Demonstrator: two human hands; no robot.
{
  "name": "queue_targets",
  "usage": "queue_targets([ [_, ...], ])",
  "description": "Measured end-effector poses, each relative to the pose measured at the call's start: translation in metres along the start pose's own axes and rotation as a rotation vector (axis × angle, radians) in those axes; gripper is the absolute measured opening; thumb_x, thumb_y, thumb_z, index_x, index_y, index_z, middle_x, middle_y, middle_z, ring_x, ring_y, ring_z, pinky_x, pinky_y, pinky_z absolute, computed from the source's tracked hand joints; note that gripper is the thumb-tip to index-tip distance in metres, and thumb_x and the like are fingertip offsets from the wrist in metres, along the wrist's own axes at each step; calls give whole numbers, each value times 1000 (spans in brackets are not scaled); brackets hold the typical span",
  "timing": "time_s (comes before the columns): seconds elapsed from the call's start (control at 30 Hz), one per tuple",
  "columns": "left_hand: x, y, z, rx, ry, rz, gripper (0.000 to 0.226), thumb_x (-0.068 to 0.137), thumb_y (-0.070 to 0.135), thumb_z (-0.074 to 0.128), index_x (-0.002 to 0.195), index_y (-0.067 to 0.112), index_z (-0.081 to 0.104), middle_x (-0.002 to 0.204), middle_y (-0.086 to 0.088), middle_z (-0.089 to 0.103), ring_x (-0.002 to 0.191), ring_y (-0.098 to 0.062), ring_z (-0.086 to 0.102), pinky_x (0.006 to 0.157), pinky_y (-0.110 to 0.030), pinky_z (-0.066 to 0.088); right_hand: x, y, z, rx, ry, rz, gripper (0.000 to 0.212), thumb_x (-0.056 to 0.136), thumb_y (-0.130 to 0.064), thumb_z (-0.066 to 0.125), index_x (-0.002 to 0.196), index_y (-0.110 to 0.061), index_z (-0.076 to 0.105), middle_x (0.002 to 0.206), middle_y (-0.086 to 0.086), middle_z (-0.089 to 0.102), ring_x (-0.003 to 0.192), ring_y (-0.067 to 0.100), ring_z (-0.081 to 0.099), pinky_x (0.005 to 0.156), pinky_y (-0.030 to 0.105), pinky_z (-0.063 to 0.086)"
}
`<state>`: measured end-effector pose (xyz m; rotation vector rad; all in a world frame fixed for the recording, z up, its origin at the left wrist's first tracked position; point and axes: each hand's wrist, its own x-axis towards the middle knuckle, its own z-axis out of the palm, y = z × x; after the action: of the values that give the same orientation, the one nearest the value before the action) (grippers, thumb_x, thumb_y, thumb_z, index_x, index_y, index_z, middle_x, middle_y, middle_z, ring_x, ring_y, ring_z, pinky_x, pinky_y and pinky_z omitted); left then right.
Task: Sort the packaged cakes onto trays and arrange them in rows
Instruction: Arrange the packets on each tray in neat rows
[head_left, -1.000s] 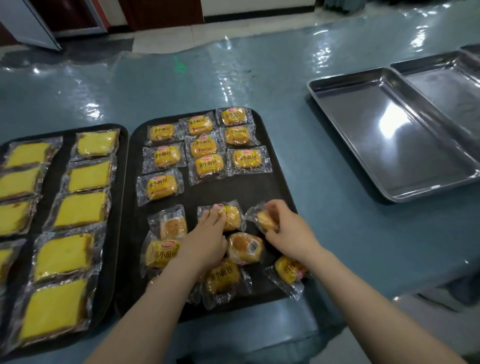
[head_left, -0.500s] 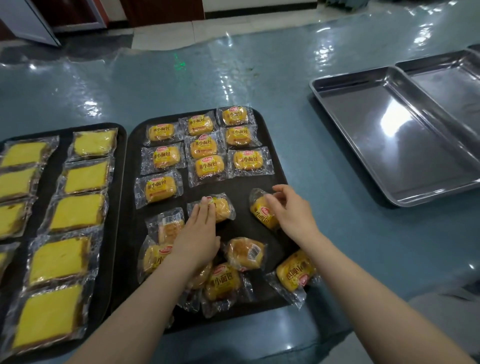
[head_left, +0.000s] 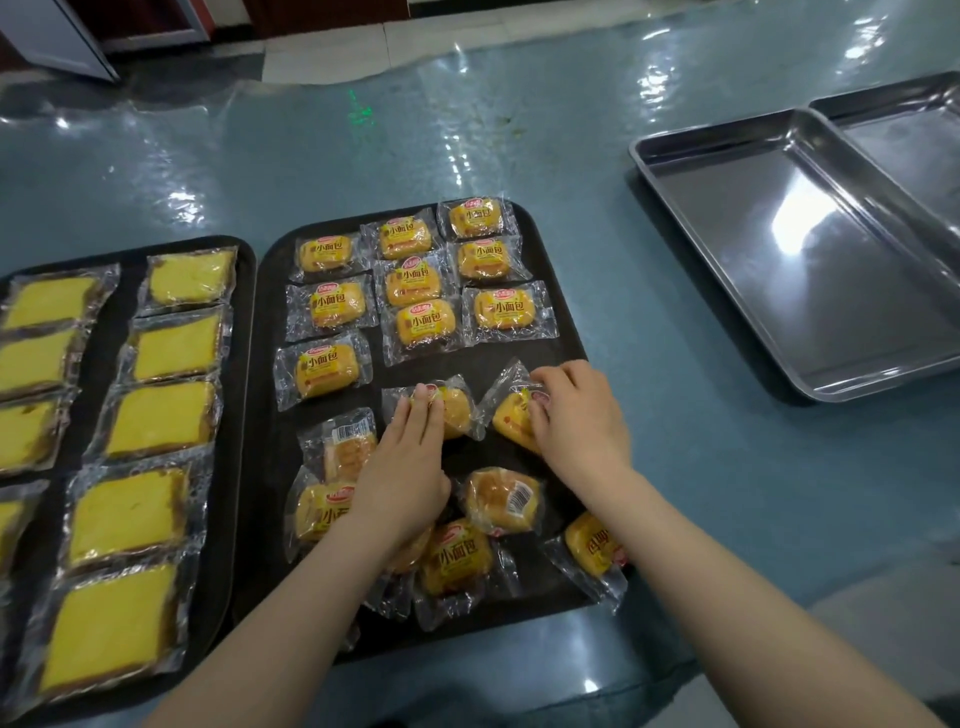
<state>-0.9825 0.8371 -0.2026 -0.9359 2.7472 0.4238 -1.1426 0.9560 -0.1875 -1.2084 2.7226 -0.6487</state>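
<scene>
A black tray (head_left: 270, 395) in the middle carries small wrapped buns; several lie in neat rows at its far end (head_left: 415, 280) and more lie loose at the near end (head_left: 457, 558). My left hand (head_left: 405, 467) lies flat with straight fingers pressing on one wrapped bun (head_left: 457, 410) in the middle column. My right hand (head_left: 576, 421) curls its fingers round another wrapped bun (head_left: 511, 421) in the right column, which sits tilted. A second black tray (head_left: 244, 332) at the left carries square yellow cake slices (head_left: 161, 421) in rows.
Two steel trays, one (head_left: 810, 270) overlapping the other (head_left: 914, 140), lie at the right on the blue plastic-covered table (head_left: 519, 135). One loose bun (head_left: 595, 553) hangs over the middle tray's right rim. The table's near edge is just below the trays.
Both hands have moved away from me up the tray. The left hand slid its bun up under the middle column; the right hand carried its bun up toward the right column.
</scene>
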Motion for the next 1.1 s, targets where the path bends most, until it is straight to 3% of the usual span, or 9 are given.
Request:
queue_targets([
  [0.07,-1,4,0,-36,71,23,81,92,21,45,148,24,-13,155,2,-22,144,-17,-14,108,-29,2,-10,-7,6,-49,-73,-19,45,90,-38,59,131,-20,50,125,2,50,110,21,47,85,32,45],
  [0.17,4,10,-1,-115,55,-2,73,95,21,41,149,30,-6,157,3,-17,144,-19,-14,112,-33,5,-13,-9,14,-98,-181,-43,51,90,-30,61,137,-20,43,137,2,45,122,25,41,94,36,45],
  [0.3,12,10,2,-96,-71,-22,64,98,30,34,149,33,-5,158,-1,-16,143,-28,-18,115,-41,1,-4,-1,14,-93,-154,-131,53,89,-10,57,140,-19,43,144,2,43,132,24,35,104,35,36],
  [0.5,26,6,5,-31,-55,-5,66,99,26,34,149,34,-8,157,-1,-19,142,-29,-20,115,-44,4,24,8,16,-82,-107,-214,52,86,-4,59,137,-12,49,142,7,46,132,25,36,107,31,31],
  [0.57,33,5,3,-25,-56,-6,66,99,26,34,149,33,-9,157,-2,-20,142,-30,-21,115,-44,3,35,9,17,-65,-135,-246,55,87,-3,57,139,-13,46,148,7,41,138,26,30,113,32,23],
  [0.7,42,5,1,21,18,-9,68,98,32,35,149,29,-10,156,-7,-21,141,-31,-22,114,-43,-4,41,18,26,-167,-298,-305,71,94,-31,53,152,-28,13,162,-1,2,148,23,-4,117,42,3],
  [0.87,42,7,10,48,-37,-20,69,97,43,32,145,40,-17,150,-7,-35,136,-34,-33,110,-47,-12,35,28,35,-311,-396,-363,80,94,-55,40,147,-39,-18,154,-1,-32,139,32,-31,112,50,-10],
  [0.97,45,7,10,64,-120,-7,72,94,46,40,144,49,-11,143,-6,-44,132,-38,-37,110,-51,-12,38,29,33,-347,-432,-364,78,94,-59,37,146,-43,-19,153,0,-35,136,37,-33,112,52,-10],
  [1.1,44,7,0,-34,-196,-5,72,91,42,50,143,54,1,146,-5,-41,130,-33,-41,110,-52,-11,45,22,21,-320,-485,-352,75,92,-61,39,149,-43,-7,157,-1,-25,141,38,-24,114,54,-4],
])
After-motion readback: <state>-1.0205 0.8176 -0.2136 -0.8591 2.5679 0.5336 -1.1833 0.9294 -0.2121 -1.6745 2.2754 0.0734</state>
